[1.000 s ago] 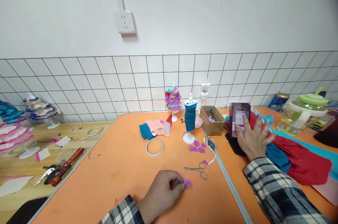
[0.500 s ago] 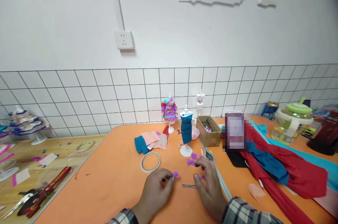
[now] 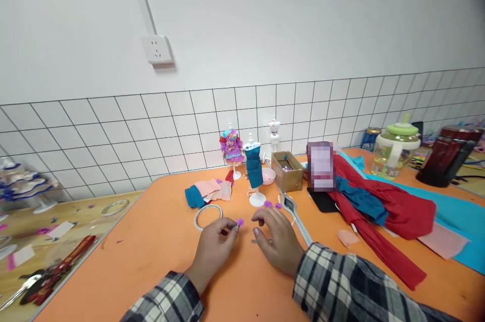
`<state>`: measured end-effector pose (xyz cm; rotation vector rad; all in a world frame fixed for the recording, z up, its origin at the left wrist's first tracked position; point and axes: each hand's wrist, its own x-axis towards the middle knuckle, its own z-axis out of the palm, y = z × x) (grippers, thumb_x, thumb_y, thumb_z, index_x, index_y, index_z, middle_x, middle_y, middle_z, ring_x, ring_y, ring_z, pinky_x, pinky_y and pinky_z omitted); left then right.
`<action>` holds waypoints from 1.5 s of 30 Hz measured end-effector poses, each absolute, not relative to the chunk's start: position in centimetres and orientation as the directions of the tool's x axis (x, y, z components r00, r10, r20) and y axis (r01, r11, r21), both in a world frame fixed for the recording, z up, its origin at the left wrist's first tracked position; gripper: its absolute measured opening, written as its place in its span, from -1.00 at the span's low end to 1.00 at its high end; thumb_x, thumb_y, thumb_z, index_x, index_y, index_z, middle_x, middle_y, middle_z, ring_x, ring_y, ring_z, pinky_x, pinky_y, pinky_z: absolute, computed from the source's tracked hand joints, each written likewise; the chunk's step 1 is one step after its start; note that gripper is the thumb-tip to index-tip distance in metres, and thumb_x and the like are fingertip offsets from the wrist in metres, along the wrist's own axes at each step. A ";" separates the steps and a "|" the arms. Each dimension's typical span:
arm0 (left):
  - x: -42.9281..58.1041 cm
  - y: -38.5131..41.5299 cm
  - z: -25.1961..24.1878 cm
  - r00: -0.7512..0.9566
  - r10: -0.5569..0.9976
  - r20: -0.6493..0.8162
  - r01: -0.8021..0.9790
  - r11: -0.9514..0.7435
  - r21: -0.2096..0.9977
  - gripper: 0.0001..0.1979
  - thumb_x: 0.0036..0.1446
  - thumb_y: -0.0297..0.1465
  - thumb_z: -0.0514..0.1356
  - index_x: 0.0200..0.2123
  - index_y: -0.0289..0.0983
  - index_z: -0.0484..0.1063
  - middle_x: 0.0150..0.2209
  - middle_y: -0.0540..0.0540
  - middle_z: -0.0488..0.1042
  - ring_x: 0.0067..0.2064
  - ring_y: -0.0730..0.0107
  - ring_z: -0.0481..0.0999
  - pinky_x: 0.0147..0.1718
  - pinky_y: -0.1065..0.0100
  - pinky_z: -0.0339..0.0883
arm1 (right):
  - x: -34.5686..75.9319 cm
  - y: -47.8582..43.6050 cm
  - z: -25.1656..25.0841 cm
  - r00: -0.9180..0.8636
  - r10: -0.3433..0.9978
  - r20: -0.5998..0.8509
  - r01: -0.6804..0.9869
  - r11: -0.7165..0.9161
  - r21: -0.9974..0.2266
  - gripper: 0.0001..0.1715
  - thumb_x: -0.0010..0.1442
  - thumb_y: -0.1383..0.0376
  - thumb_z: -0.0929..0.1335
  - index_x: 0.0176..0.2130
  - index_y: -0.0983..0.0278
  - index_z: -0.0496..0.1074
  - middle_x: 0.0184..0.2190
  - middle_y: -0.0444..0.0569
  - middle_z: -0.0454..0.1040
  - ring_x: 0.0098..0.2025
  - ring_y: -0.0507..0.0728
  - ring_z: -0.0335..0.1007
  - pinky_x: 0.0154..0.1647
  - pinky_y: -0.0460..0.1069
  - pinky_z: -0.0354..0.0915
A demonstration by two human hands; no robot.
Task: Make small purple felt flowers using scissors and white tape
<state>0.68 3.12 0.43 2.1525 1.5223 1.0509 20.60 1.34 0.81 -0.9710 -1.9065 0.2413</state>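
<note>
Between the thumb and forefinger of my left hand is a small purple scrap of crepe paper, perhaps gathered into a bow. My right hand hovers just across from it, thumb and fingers curved but apart, with nothing seen in them. Partly hidden under its fingers lies a thin grey metal strip, too little seen to name. More purple paper pieces lie behind the right hand. Beyond them a miniature dress form in teal crepe paper stands upright on a white base.
A roll of narrow tape and paper scraps lie left of centre. At the back stand a second dressed form, a pink bowl and a cardboard box. Red paper, a jug and a thermos occupy the right.
The camera view has turned to the right and tipped slightly down. My right hand has come nearer to my left, which keeps its pinch on the purple scrap.
</note>
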 end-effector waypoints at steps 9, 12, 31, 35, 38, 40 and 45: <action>1.2 2.0 0.4 0.287 0.827 0.484 0.761 -0.504 0.409 -0.81 0.18 -0.36 0.06 -0.35 -0.23 0.47 -0.36 -0.06 0.56 -0.32 0.32 0.51 -0.32 0.34 0.34 | 19.6 1.9 0.8 -0.175 0.985 0.005 0.160 0.034 -0.986 -0.60 0.17 0.03 0.26 -0.39 0.30 0.40 -0.51 -0.12 0.32 -0.58 -0.02 0.21 -0.70 -0.14 0.15; 1.1 2.0 0.4 0.347 0.763 0.546 0.773 -0.562 0.294 -0.83 0.18 -0.38 0.07 -0.34 -0.22 0.46 -0.36 -0.06 0.56 -0.29 0.31 0.52 -0.30 0.33 0.33 | 19.1 1.3 1.0 -0.250 0.953 -0.169 0.032 -0.167 -0.985 -0.48 0.08 -0.10 0.29 -0.39 0.31 0.40 -0.50 -0.14 0.31 -0.66 -0.07 0.15 -0.81 -0.16 0.09; 1.5 1.6 0.8 0.431 0.700 0.570 0.800 -0.588 0.117 -0.82 0.20 -0.39 0.07 -0.33 -0.22 0.47 -0.38 -0.06 0.56 -0.31 0.33 0.51 -0.34 0.34 0.28 | 18.9 0.6 0.7 -0.287 0.919 -0.271 -0.198 -0.333 -0.922 -0.65 0.00 0.08 0.38 -0.31 0.29 0.41 -0.44 -0.18 0.30 -0.61 -0.11 0.17 -0.67 -0.15 0.26; 1.7 1.4 1.1 0.475 0.672 0.569 0.798 -0.601 0.043 -0.83 0.18 -0.40 0.08 -0.36 -0.23 0.47 -0.42 -0.05 0.54 -0.35 0.32 0.50 -0.37 0.34 0.26 | 18.6 0.4 0.7 -0.260 0.927 -0.269 -0.141 -0.312 -0.939 -0.60 -0.07 0.03 0.43 -0.38 0.29 0.37 -0.48 -0.20 0.25 -0.61 -0.10 0.14 -0.70 -0.16 0.23; 1.8 1.5 1.2 0.493 0.664 0.562 0.790 -0.613 0.031 -0.83 0.18 -0.41 0.08 -0.35 -0.24 0.48 -0.42 -0.07 0.54 -0.35 0.31 0.50 -0.36 0.33 0.26 | 18.4 0.5 0.4 -0.236 0.934 -0.269 -0.139 -0.307 -0.942 -0.62 -0.12 0.08 0.46 -0.40 0.29 0.36 -0.50 -0.21 0.25 -0.59 -0.10 0.13 -0.68 -0.16 0.21; 1.9 1.5 1.1 0.461 0.690 0.557 0.792 -0.604 0.093 -0.82 0.18 -0.40 0.08 -0.34 -0.24 0.48 -0.39 -0.07 0.56 -0.32 0.30 0.51 -0.34 0.33 0.28 | 18.4 0.7 0.3 -0.233 0.935 -0.269 -0.163 -0.310 -0.937 -0.62 -0.12 0.09 0.46 -0.39 0.29 0.36 -0.50 -0.23 0.25 -0.60 -0.10 0.11 -0.65 -0.15 0.23; 2.4 1.5 0.6 0.239 0.861 0.448 0.750 -0.457 0.478 -0.86 0.10 -0.41 0.13 -0.37 -0.23 0.51 -0.36 -0.04 0.59 -0.31 0.32 0.54 -0.30 0.35 0.34 | 18.7 0.9 0.0 -0.234 0.938 -0.256 -0.237 -0.310 -0.921 -0.60 -0.11 0.09 0.46 -0.35 0.30 0.40 -0.49 -0.23 0.25 -0.58 -0.11 0.09 -0.60 -0.14 0.26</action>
